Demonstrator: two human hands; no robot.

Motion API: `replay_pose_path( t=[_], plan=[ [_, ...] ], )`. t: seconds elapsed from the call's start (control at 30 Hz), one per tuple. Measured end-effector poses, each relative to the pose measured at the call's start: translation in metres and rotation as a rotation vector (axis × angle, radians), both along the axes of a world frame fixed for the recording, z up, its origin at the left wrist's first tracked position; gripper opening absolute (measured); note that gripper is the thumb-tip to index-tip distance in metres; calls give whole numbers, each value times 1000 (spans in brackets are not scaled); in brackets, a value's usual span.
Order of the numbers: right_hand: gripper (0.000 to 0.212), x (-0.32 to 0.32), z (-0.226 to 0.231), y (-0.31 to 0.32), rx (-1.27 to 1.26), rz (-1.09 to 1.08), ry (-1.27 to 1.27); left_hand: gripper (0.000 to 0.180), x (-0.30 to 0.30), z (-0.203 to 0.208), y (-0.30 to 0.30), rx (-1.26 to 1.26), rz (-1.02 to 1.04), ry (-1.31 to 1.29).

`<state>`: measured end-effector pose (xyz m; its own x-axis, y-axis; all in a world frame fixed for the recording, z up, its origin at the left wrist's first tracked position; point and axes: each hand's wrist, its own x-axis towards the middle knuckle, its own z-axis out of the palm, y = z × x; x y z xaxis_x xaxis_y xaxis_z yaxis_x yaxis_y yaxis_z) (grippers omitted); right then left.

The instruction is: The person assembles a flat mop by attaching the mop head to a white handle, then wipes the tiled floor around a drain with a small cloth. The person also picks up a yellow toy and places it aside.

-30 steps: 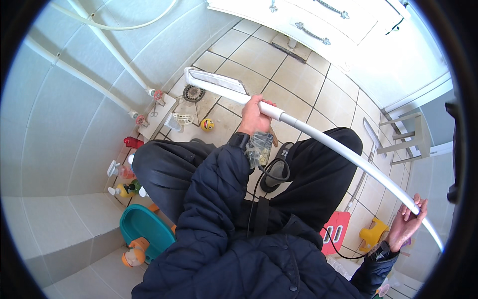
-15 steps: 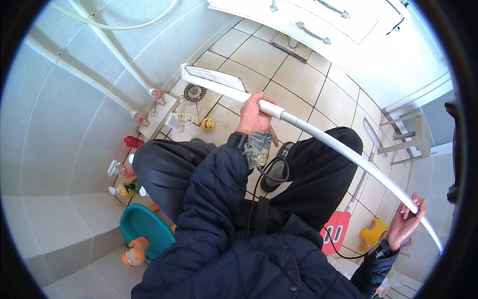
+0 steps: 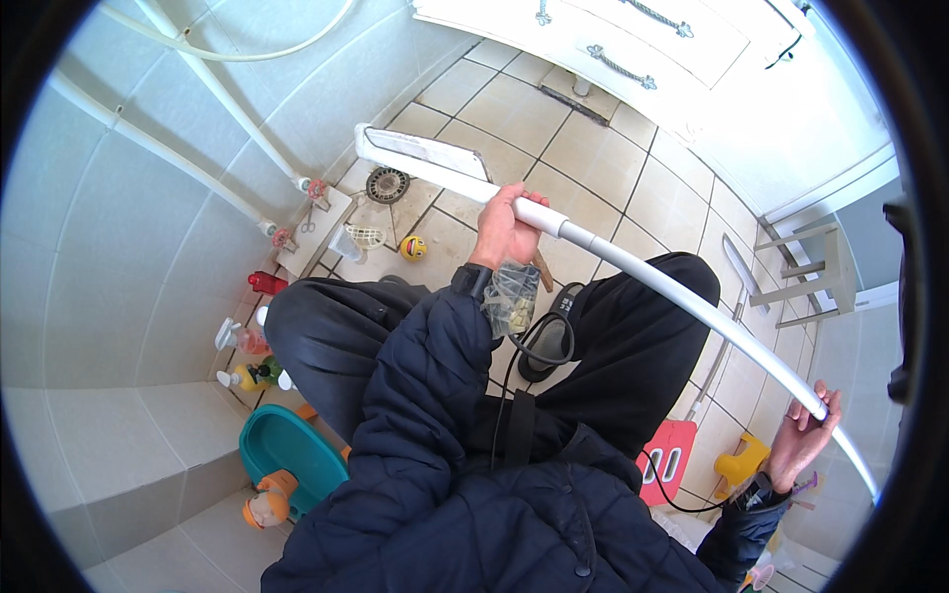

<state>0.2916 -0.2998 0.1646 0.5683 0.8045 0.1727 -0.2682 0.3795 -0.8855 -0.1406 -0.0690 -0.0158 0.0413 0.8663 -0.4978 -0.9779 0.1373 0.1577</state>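
Observation:
A long white pole (image 3: 682,297) crosses in front of me from upper left to lower right. At its upper-left end is a flat white head (image 3: 425,153) resting on or close to the floor tiles. My left hand (image 3: 507,229) is wrapped round the pole near a thicker sleeve. Far to the right, the fingers of my right hand (image 3: 803,438) close round the pole near a dark ring; its palm is turned partly up. A clear crinkled packet (image 3: 511,299) with pale pieces in it shows beside my left wrist.
A round floor drain (image 3: 387,185) and a yellow smiley ball (image 3: 413,247) lie at the left. Nearby are several bottles (image 3: 242,337) and a teal basin (image 3: 282,445). Red step stool (image 3: 668,460), yellow plastic toy (image 3: 739,465) and grey stool (image 3: 835,269) stand right. A white cabinet (image 3: 682,69) is ahead.
The pole's flat head has shifted slightly to the left and up. Both hands keep their hold, with my right hand turned a little.

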Motion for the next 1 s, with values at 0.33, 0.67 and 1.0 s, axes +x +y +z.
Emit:
replay_pose_path(
  t=[0.33,0.67,1.0],
  plan=[
    [21,-9,-11,5,-50,40,-4,14,2,12,-6,3,-18,5],
    [23,-15,-19,6,-66,71,56,15,3,13,-6,20,-7,-2],
    [23,-15,-23,3,-66,101,56,16,4,17,-8,17,-9,15]
  ],
)
